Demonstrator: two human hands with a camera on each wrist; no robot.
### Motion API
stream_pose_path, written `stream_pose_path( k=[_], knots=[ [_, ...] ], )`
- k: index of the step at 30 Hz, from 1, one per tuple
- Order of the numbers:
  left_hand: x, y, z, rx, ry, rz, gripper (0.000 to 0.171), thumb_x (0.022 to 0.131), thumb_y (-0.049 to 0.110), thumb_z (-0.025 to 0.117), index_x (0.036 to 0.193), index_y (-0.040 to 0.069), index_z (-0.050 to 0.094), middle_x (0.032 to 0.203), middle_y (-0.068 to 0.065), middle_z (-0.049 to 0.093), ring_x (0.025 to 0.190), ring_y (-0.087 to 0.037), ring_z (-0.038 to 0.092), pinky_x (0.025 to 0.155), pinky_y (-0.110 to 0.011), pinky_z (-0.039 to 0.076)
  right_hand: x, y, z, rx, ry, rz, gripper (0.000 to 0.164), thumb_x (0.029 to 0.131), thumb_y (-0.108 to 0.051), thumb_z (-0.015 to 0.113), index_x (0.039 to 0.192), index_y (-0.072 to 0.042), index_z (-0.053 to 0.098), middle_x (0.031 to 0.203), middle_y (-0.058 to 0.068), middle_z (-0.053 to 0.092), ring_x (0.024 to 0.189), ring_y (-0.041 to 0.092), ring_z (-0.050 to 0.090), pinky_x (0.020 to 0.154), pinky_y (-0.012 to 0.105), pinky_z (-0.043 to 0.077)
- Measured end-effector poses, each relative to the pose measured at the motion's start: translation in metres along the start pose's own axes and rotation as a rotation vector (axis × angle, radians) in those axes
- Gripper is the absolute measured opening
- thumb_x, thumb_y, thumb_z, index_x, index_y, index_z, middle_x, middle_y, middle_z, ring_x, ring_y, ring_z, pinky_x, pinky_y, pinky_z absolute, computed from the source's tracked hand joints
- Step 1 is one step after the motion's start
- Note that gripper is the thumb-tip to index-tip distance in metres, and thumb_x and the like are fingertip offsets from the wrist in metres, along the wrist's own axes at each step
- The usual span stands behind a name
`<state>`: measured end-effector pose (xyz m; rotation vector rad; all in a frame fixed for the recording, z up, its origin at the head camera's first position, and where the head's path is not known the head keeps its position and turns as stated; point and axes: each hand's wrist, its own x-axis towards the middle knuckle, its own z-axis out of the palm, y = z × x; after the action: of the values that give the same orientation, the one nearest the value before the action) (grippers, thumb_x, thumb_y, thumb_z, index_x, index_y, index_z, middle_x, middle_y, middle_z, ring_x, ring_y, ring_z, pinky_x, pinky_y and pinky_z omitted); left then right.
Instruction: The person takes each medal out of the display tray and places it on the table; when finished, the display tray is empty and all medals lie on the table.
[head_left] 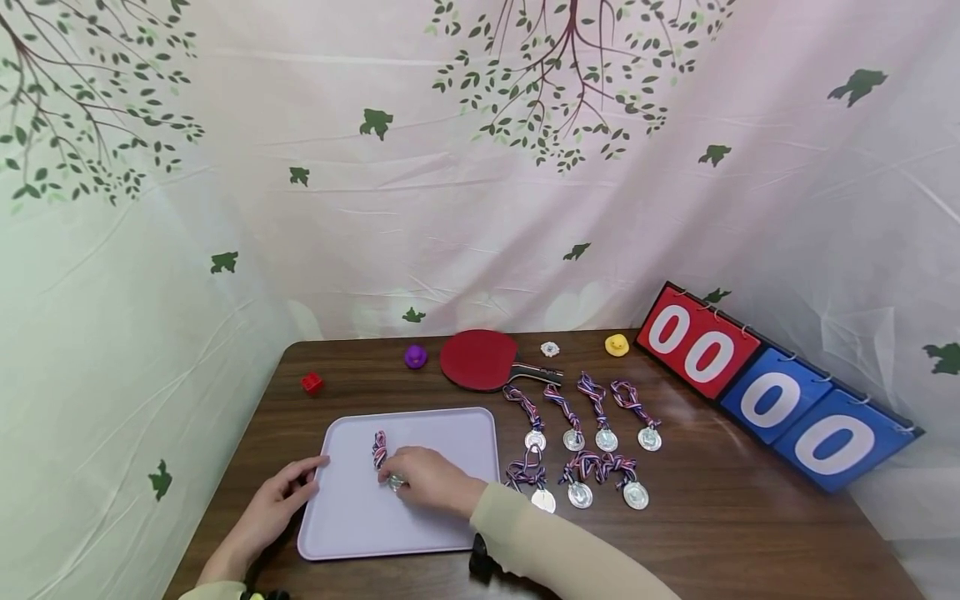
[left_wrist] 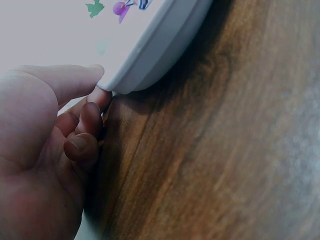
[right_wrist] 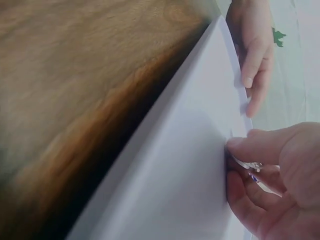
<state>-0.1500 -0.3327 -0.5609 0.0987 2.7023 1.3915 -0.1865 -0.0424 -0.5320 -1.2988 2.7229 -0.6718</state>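
A white tray [head_left: 450, 529] lies on the wooden table. My left hand [head_left: 279, 504] is at its left edge; in the left wrist view, thumb [left_wrist: 82, 80] and forefinger meet at the tray's rim [left_wrist: 145, 55]. Over the middle of the tray, my right hand [head_left: 435, 479] pinches a silver medal [head_left: 395, 482], partly hidden by the fingers. The medal's bundled red, white and blue ribbon [head_left: 379, 448] stretches away from the hand across the tray. In the right wrist view the medal's edge [right_wrist: 250, 165] shows between thumb and fingers, close over the tray surface.
Right of the tray lie several silver medals [head_left: 580, 494] with knotted ribbons, in two rows. Behind them are a red table tennis paddle [head_left: 478, 360], a purple duck [head_left: 415, 357], a yellow duck [head_left: 617, 345] and a small white piece [head_left: 550, 349]. A red block [head_left: 312, 382] and a flip scoreboard [head_left: 772, 392] flank these.
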Motion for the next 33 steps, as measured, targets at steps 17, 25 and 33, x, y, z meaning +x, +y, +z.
stream_pose_path(
  k=[17,25,33],
  knots=[
    [-0.005,0.013,-0.002,-0.022,-0.001,0.012,0.034,0.093,0.01,0.061,0.127,0.016,0.06,0.103,-0.008,0.051,0.089,-0.017,0.047,0.071,-0.025,0.04,-0.048,0.034,-0.021,0.17,-0.031,-0.107,0.038,0.079,-0.006,0.071,0.115,-0.019,0.069,0.114,-0.008,0.063,0.102,-0.002,0.053,0.086,0.015,0.04],
    [0.0,0.004,0.0,-0.018,-0.003,0.01,0.035,0.094,0.012,0.061,0.128,0.017,0.059,0.104,-0.007,0.051,0.089,-0.015,0.047,0.071,-0.025,0.041,-0.084,0.053,-0.04,0.414,0.077,-0.096,0.034,0.083,-0.002,0.069,0.115,-0.015,0.068,0.116,-0.003,0.063,0.099,0.009,0.059,0.072,0.019,0.049],
    [-0.009,0.034,-0.004,-0.019,-0.014,0.003,0.034,0.093,0.007,0.06,0.127,0.011,0.059,0.103,-0.01,0.051,0.089,-0.018,0.048,0.072,-0.025,0.041,-0.122,0.075,-0.062,0.406,0.166,-0.052,0.038,0.084,-0.005,0.07,0.12,-0.017,0.065,0.122,-0.003,0.06,0.107,0.01,0.057,0.083,0.029,0.049]
  ],
)
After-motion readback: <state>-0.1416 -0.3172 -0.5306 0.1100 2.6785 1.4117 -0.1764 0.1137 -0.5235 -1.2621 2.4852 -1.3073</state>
